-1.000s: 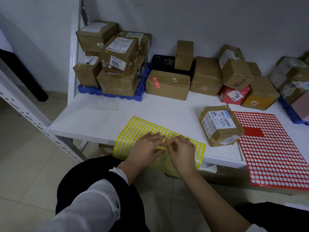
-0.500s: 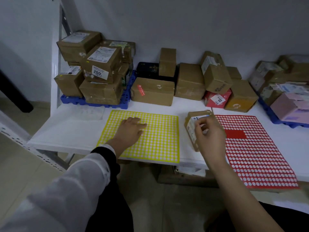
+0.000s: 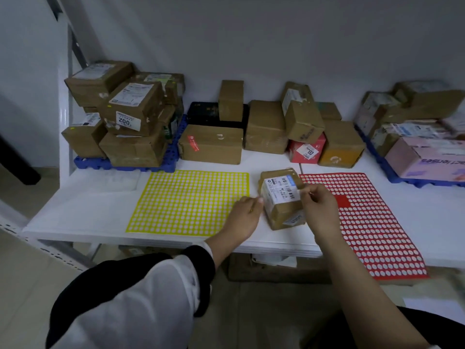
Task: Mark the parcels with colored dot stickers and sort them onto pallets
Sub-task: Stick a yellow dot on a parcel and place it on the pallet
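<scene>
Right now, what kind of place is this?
Likely a small parcel-sorting station in a storeroom: labelled cardboard parcels stacked on a blue pallet, plus a yellow sticker sheet and a red sticker sheet laid on the white table.

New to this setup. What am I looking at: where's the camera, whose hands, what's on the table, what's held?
No machine here: a person works with bare hands, and the single view comes from a camera on their head, looking forward and down. On the white table lie a yellow dot-sticker sheet and a red sheet. Between them is a small brown parcel with a shipping label. The right hand grips its right side; the left hand touches its left edge, though whether it pinches a sticker is too small to tell. Loose parcels line the wall, and the left blue pallet and right blue pallet carry stacked ones.
</scene>
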